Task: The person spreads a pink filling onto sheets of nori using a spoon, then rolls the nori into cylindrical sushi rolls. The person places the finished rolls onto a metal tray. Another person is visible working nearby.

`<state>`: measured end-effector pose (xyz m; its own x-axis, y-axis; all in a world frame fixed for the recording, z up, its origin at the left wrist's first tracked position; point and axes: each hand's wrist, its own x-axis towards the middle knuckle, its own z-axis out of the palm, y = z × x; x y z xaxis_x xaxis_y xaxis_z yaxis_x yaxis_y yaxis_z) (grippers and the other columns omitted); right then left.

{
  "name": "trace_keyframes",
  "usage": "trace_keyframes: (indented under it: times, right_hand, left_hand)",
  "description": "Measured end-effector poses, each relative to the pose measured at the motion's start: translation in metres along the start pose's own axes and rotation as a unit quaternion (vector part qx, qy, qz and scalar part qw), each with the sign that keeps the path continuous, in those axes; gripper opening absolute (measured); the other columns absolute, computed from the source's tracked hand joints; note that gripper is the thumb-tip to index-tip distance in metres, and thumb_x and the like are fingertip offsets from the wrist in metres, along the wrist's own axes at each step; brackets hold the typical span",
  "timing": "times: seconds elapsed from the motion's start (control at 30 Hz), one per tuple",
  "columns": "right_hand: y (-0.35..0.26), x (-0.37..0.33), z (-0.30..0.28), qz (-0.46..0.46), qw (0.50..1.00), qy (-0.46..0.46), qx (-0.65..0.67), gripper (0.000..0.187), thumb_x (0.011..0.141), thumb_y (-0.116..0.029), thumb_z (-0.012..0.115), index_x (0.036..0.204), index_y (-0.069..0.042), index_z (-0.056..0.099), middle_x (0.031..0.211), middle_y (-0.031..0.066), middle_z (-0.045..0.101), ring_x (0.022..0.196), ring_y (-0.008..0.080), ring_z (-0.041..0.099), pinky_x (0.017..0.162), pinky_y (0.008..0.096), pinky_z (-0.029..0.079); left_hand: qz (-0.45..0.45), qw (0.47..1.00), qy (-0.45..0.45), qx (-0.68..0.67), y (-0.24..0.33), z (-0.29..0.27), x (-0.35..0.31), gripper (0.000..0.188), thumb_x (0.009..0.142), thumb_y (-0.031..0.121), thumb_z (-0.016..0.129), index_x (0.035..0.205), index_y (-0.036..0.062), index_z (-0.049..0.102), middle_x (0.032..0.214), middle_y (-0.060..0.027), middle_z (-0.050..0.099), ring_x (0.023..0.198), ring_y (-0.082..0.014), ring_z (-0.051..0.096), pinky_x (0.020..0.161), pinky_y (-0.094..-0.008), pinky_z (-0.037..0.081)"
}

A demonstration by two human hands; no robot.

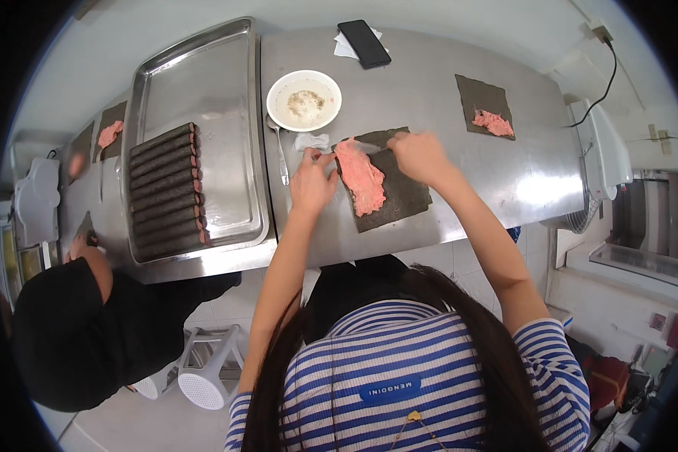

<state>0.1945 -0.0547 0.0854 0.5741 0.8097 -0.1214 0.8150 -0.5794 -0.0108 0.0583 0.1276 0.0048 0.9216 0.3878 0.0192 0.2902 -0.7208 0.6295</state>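
Note:
A dark seaweed sheet (407,181) lies before me, with a strip of pink minced meat (362,181) along its left side. My left hand (314,183) is at the sheet's left edge, its fingers bent and gripping there. Over the upper part of the sheet, my right hand (423,158) is closed round the handle of a spreading knife (367,148), whose motion-blurred blade reaches the top of the meat. Just beyond my left hand are a crumpled white tissue (312,142) and a metal spoon (281,151). A white bowl (304,73) holds cloudy liquid with bits in it.
To the left, a metal tray (226,83) holds several seaweed rolls (166,188). Another seaweed sheet with meat (484,105) lies far right. A phone (364,44) rests on paper at the back. A co-worker in black (90,331) works at far left, near stools (207,377).

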Motion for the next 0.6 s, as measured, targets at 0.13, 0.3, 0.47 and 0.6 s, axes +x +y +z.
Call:
trace_keyframes:
  times: [0.13,0.3,0.47,0.6]
  right_hand:
    - [-0.013,-0.019,0.001,-0.035,0.998,-0.048,0.020,0.016,0.078,-0.008,0.055,0.088,-0.007,0.068,0.093,0.0092,0.065,0.082,0.0294,0.066,0.068,0.0425,0.053]
    - [-0.016,-0.034,-0.003,-0.053,0.994,-0.079,0.048,0.014,0.076,-0.005,0.057,0.084,-0.007,0.067,0.092,0.0095,0.066,0.081,0.0298,0.066,0.068,0.0415,0.053]
    - [-0.020,-0.052,0.006,-0.070,0.994,-0.067,0.054,0.013,0.075,-0.004,0.056,0.082,-0.006,0.067,0.091,0.0100,0.065,0.079,0.0299,0.067,0.066,0.0414,0.053]
    - [-0.024,-0.065,0.010,-0.087,0.994,-0.055,0.037,0.012,0.077,-0.005,0.055,0.081,-0.005,0.066,0.089,0.0104,0.065,0.077,0.0292,0.067,0.063,0.0407,0.053]
  left_hand:
    - [-0.009,1.000,-0.003,-0.002,0.003,0.000,0.001,0.034,0.076,0.017,0.069,0.110,0.0169,0.067,0.109,-0.0072,0.054,0.091,-0.0296,0.063,0.076,-0.0434,0.052]
    - [-0.007,1.000,-0.002,0.005,0.003,-0.001,0.008,0.034,0.076,0.018,0.069,0.110,0.0175,0.067,0.110,-0.0069,0.054,0.092,-0.0293,0.063,0.077,-0.0431,0.052]
    - [-0.013,1.000,-0.002,0.014,0.002,0.002,0.008,0.034,0.076,0.019,0.069,0.110,0.0175,0.067,0.110,-0.0062,0.054,0.091,-0.0292,0.063,0.078,-0.0431,0.052]
    - [-0.006,1.000,-0.002,0.015,0.000,0.004,0.009,0.033,0.076,0.020,0.069,0.110,0.0180,0.067,0.112,-0.0059,0.054,0.091,-0.0300,0.063,0.078,-0.0434,0.052]
